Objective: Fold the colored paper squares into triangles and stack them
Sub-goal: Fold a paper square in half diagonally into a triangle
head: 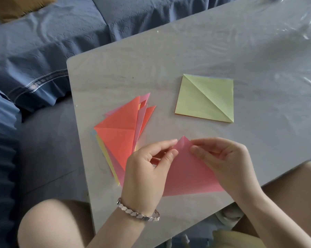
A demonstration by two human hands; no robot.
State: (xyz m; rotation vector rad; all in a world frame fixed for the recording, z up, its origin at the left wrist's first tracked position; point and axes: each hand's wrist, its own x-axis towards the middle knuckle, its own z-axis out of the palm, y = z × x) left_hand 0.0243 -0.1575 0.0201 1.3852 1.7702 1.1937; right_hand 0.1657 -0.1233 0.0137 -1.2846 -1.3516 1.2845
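**Wrists low in frame, pink sheet between my hands**

Bracelet [138, 211] and wrist sit nearest the lens, at the bottom of the frame. Just above them my left hand [147, 163] and right hand [221, 158] work the pink sheet [188, 174]. Each hand pinches it between thumb and forefinger close to the tip. The left hand holds the tip's left side and the right hand its right side.

The pink sheet lies at lower centre, over the near edge of the counter [187, 51]. It already shows as a triangle. Its tip points toward the top of the frame, away from me. Its long edge runs roughly left to right along the bottom, tilted a little. I judge I am matching the two corners at the tip, with the crease not yet pressed flat.

At centre left lies the fanned stack [119, 138] of folded triangles, orange-red on top with pink, yellow and blue edges showing beneath. Several are done, but the stack is splayed and wants squaring.

Right of centre sits the green pile [204, 99], square in outline, with an orange edge peeking out below. A diagonal line crosses its top sheet. I cannot tell whether that is a crease or a folded edge. If these are unfolded squares, a good share of the folding remains.
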